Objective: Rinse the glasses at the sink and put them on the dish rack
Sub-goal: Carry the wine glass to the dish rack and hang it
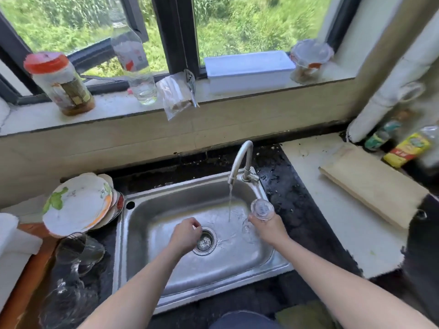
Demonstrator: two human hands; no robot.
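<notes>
My right hand (269, 227) grips a clear stemmed glass (262, 209) turned upside down, its round foot uppermost and its bowl hanging below my fingers. It is at the right side of the steel sink (166, 276), just right of the thin stream of water running from the curved tap (241, 160). My left hand (186, 235) hovers over the drain (204, 241) with its fingers loosely curled and nothing in it. Other clear glasses (78, 250) stand on the dark counter left of the sink.
A stack of plates (78, 205) leans at the sink's back left corner. A wooden board (373, 184) lies on the right counter, with bottles (406, 148) behind it. A jar, a bottle, a bag and a white box (249, 70) line the windowsill.
</notes>
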